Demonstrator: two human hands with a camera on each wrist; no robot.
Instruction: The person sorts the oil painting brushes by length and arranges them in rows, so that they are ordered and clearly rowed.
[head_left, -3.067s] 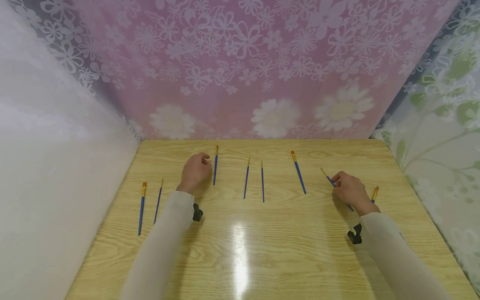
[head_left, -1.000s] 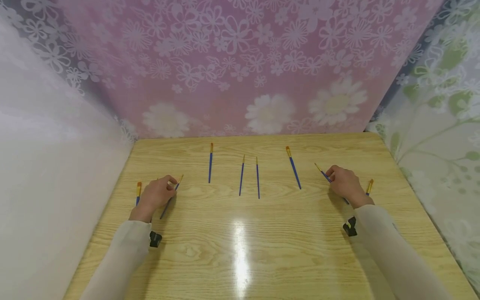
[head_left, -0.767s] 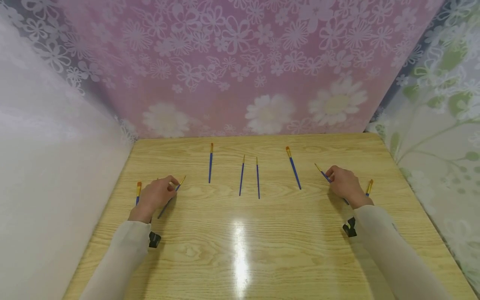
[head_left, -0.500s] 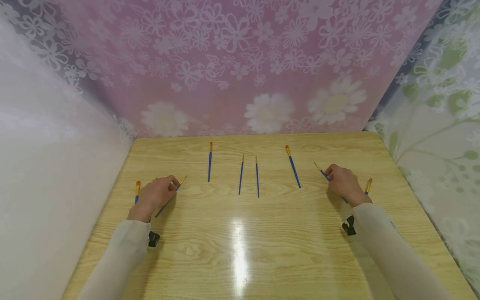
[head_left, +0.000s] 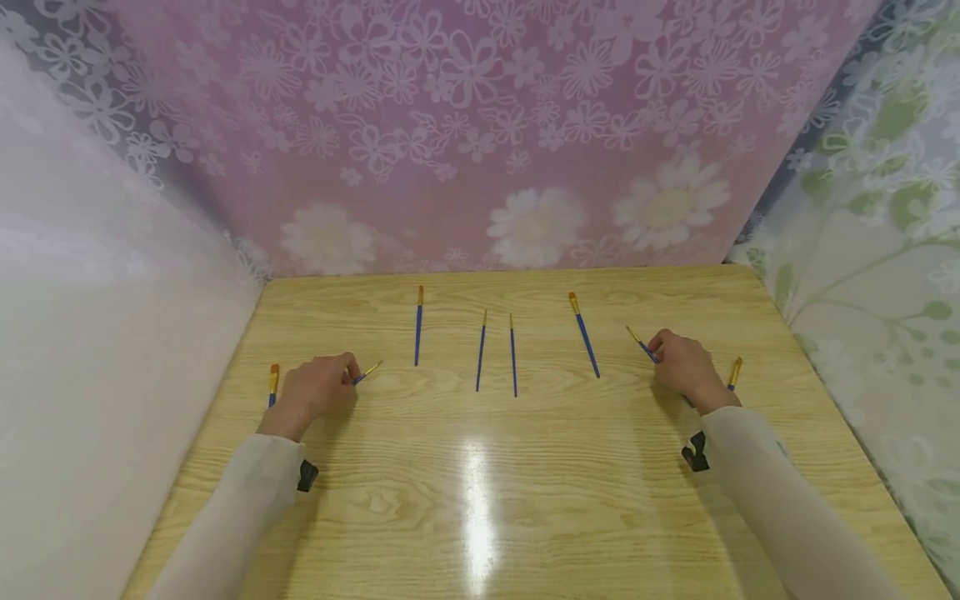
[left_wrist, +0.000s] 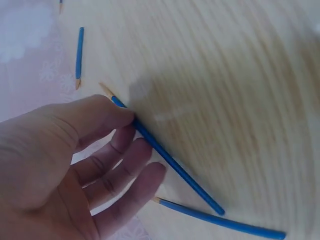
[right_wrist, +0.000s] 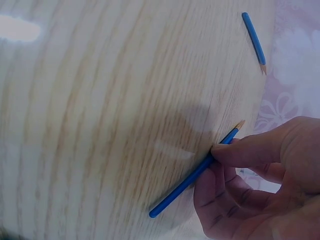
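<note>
My left hand (head_left: pixel 318 387) pinches a thin blue paintbrush (left_wrist: pixel 172 162) between thumb and forefinger, at the left of the table. Its yellow tip end points right and away in the head view; the hand hides most of the handle there. Beside it lies a wider paintbrush (head_left: pixel 273 385), partly behind the wrist. On the right, my right hand (head_left: pixel 686 367) holds another thin paintbrush (right_wrist: pixel 182 187) by thumb and fingertips, its tip slanting up and left in the head view. A flat paintbrush (head_left: pixel 734 374) shows partly behind that wrist.
Between the hands lie a blue paintbrush (head_left: pixel 417 333), two slim paintbrushes (head_left: pixel 480 358) (head_left: pixel 513 358) and a wider paintbrush (head_left: pixel 587 342), bristles toward the back. The wooden table (head_left: pixel 570 483) meets a pink floral curtain (head_left: pixel 450 208) behind and a white surface (head_left: pixel 112 333) at left.
My left hand has gone from the upper brush to the thin one at left, pinched it and turned its tip to the right. The right hand keeps its brush, nearly still.
</note>
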